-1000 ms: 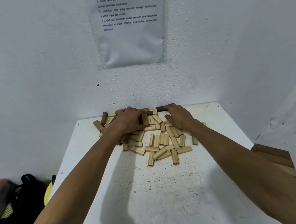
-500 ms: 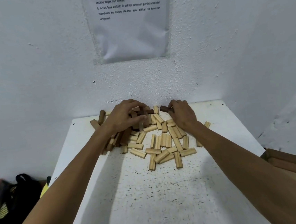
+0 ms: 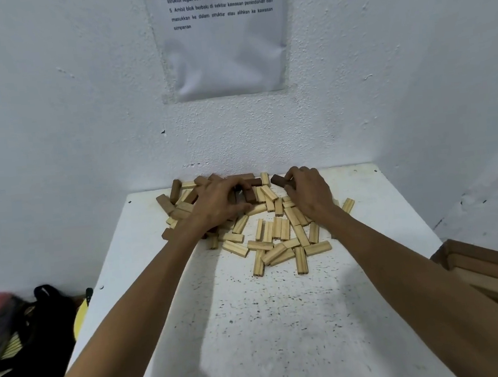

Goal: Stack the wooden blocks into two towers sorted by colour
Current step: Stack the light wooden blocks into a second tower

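Pinching a dark block [image 3: 278, 180] at the white table's [image 3: 285, 330] 12 o'clock edge in the right hand [image 3: 311, 196], with the left hand [image 3: 217, 205] curled over the scattered wooden blocks [image 3: 279, 228] at 11 o'clock, its hold impossible to tell.

Wall sheet [image 3: 224, 38]: seemingly "Ambil blok berbaki"

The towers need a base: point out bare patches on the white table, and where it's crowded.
Biggest: the near half of the white table, from its front edge up to the pile of light and dark wooden blocks. Smaller: the strip from pile to the table's right edge. Crowded: the far middle by the wall.
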Action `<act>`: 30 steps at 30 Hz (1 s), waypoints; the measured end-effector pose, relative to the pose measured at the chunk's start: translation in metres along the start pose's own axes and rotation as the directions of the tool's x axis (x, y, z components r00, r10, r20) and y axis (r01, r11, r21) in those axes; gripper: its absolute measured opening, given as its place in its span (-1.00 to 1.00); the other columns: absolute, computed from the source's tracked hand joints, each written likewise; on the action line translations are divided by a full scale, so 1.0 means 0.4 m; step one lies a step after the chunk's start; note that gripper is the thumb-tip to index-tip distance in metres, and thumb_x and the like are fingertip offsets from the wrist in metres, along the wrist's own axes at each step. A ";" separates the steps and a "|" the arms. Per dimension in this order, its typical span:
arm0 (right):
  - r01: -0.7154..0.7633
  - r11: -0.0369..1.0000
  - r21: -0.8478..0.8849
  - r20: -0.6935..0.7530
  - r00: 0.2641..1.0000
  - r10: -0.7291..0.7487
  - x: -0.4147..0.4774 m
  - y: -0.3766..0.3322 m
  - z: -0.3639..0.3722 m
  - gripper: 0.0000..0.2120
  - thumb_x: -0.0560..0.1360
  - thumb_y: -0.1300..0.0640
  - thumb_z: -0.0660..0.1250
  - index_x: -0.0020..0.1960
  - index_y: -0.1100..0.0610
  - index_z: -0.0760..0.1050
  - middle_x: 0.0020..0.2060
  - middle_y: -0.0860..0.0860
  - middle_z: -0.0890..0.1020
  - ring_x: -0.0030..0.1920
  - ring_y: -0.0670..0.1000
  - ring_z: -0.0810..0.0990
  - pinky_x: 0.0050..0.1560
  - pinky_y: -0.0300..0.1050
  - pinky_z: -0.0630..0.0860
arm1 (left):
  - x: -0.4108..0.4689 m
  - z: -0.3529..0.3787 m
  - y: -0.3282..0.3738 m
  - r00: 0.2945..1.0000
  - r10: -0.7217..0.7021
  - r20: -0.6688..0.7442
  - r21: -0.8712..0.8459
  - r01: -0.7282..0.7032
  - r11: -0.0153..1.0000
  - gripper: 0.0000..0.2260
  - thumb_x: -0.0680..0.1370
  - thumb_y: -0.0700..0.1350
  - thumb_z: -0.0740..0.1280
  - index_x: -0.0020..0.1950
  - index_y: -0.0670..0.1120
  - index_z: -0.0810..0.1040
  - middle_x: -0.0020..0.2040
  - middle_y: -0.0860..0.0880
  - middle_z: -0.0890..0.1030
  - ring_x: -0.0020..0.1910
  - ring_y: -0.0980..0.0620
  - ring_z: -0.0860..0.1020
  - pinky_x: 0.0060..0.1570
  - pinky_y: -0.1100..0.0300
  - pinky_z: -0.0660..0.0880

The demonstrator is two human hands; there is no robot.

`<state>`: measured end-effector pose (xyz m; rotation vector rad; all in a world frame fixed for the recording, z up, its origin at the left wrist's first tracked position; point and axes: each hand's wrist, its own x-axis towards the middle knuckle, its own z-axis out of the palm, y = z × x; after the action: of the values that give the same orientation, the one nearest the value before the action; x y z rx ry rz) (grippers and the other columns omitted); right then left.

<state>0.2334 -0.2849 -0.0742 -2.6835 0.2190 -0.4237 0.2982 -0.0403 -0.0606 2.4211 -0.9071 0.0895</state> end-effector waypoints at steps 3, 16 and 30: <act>-0.014 1.000 0.028 -0.033 0.999 0.015 -0.020 -0.014 -0.009 -0.79 0.64 0.11 0.32 0.23 0.16 0.55 0.11 0.14 0.61 0.18 0.16 0.49 -0.04 0.02 0.45 | 0.013 -0.007 -0.001 0.997 -0.010 0.077 0.047 0.007 0.999 -0.54 0.37 0.31 0.47 0.17 0.16 0.53 0.08 0.08 0.60 0.19 -0.04 0.47 0.19 -0.08 0.37; -0.003 0.963 0.271 -0.142 0.989 0.044 -0.306 -0.075 -0.086 -0.90 0.58 0.18 0.40 0.09 0.12 0.62 -0.05 -0.02 0.60 -0.08 -0.01 0.57 -0.15 -0.22 0.46 | -0.129 -0.001 0.129 0.992 0.126 -0.023 -0.081 -0.128 0.988 -0.56 0.39 0.29 0.45 0.16 0.09 0.59 0.19 0.12 0.61 0.26 0.01 0.45 0.35 -0.19 0.34; 0.052 0.967 0.250 -0.059 0.997 -0.039 -0.780 -0.052 -0.173 -0.94 0.55 0.10 0.45 0.02 0.02 0.61 -0.11 -0.15 0.61 0.00 -0.08 0.49 -0.06 -0.18 0.42 | -0.580 0.099 0.360 0.994 0.082 -0.071 -0.103 -0.089 0.991 -0.64 0.39 0.24 0.51 0.10 0.16 0.55 0.16 0.23 0.59 0.24 0.10 0.47 0.29 -0.03 0.36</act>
<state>-0.0811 -0.2252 -0.0866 -2.4339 0.1106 -0.5031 0.0247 -0.0138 -0.0834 2.2678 -0.9612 0.1490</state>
